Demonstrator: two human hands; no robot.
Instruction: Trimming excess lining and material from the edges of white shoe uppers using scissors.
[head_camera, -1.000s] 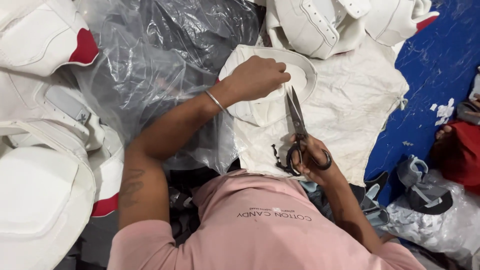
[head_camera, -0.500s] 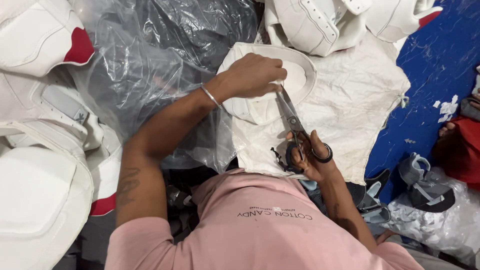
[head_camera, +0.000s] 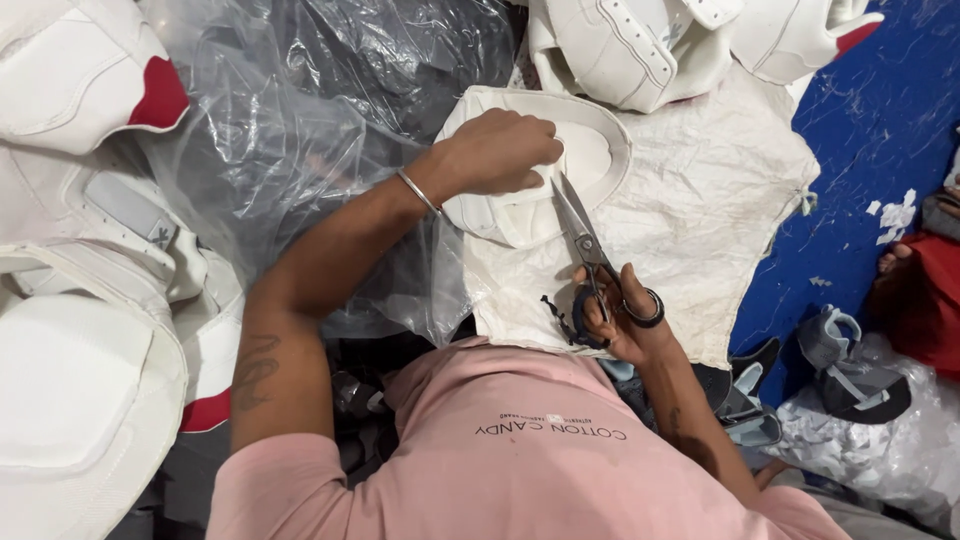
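Even, bright, diffuse light falls from overhead, with only soft shadows under the left hand. The clear plastic sheet beside that hand shows pale glare. Focus is sharp centrally; the edges bend slightly.
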